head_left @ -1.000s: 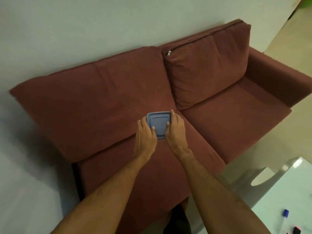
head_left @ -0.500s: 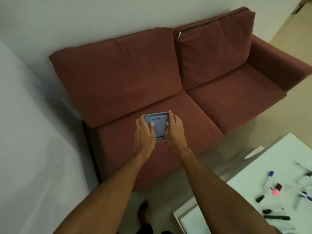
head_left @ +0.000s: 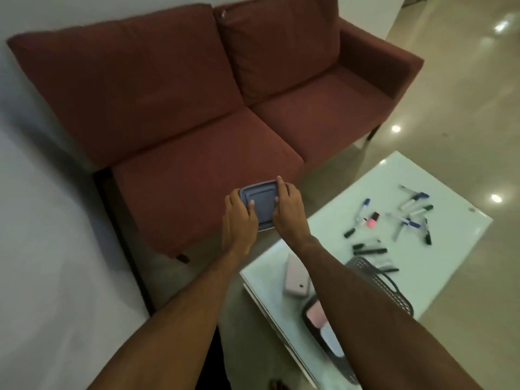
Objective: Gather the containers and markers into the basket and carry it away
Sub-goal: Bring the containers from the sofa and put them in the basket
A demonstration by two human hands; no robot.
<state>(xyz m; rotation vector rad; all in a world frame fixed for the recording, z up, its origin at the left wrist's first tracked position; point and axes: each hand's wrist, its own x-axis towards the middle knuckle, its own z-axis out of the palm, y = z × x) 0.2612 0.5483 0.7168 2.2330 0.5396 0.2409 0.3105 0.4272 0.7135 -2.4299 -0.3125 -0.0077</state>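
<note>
A grey-blue lidded container (head_left: 261,202) is held in the air in front of the sofa seat. My left hand (head_left: 239,218) grips its left side and my right hand (head_left: 288,212) grips its right side, thumbs on the lid. On the white table (head_left: 450,249) lie several markers (head_left: 408,215), black, blue and one pink. A dark mesh basket (head_left: 385,288) stands on the table under my right forearm, which hides much of it; a pink-lidded container (head_left: 316,316) shows inside. A pink container (head_left: 295,280) lies on the table beside the basket.
A dark red two-seat sofa (head_left: 211,108) stands against the white wall at the back. A white wall panel (head_left: 42,249) is on the left. Glossy beige floor (head_left: 464,94) extends to the right of the table and sofa.
I have stepped back and turned right from the sofa with the container in both hands. The table, markers and basket have come into view at the lower right.
</note>
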